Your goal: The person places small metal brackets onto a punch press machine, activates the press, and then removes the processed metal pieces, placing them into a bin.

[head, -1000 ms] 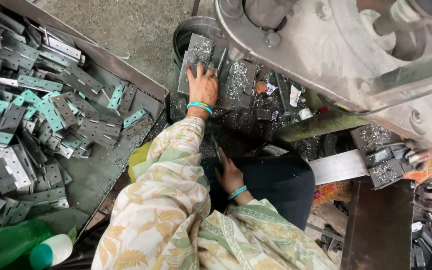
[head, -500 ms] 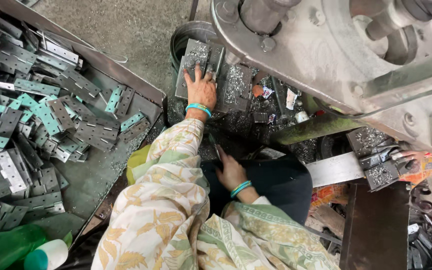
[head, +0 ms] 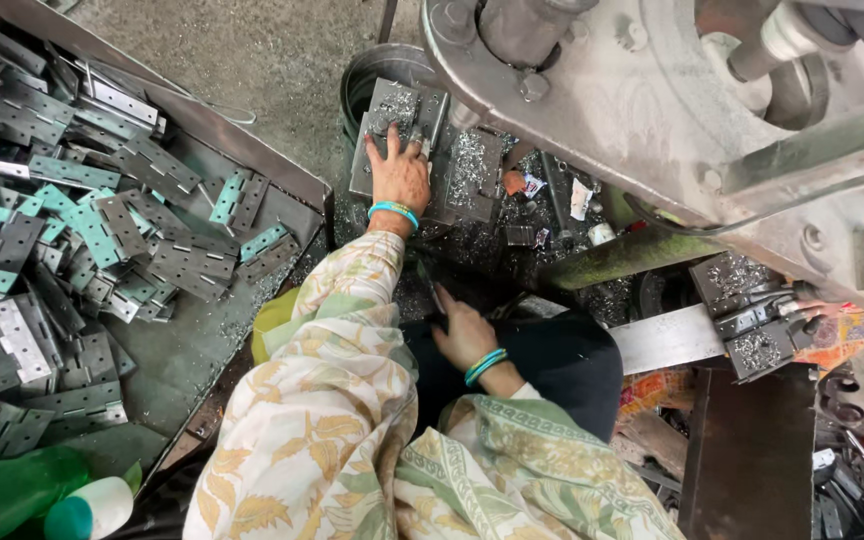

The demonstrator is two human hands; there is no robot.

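My left hand (head: pixel 399 178) reaches forward and lies flat, fingers spread, on a stack of grey metal plates (head: pixel 410 103) dusted with shiny filings, just below the big grey machine (head: pixel 652 90). A teal bangle circles that wrist. My right hand (head: pixel 462 335) rests low on my dark lap (head: pixel 562 365), fingers curled. A thin dark strip (head: pixel 433 296) sticks out past its fingers; whether it is gripped is unclear. Patterned cream sleeves cover both arms.
A metal tray (head: pixel 202 350) at the left holds several grey and teal hinge plates (head: pixel 102 230). A green bottle (head: pixel 12 495) lies at the bottom left. Metal blocks (head: pixel 752 320) on a flat bar sit at the right, with scraps and filings (head: pixel 472 165) around the plates.
My left hand stays on the plate stack, with the fingers spread a little wider. My right hand has barely moved.
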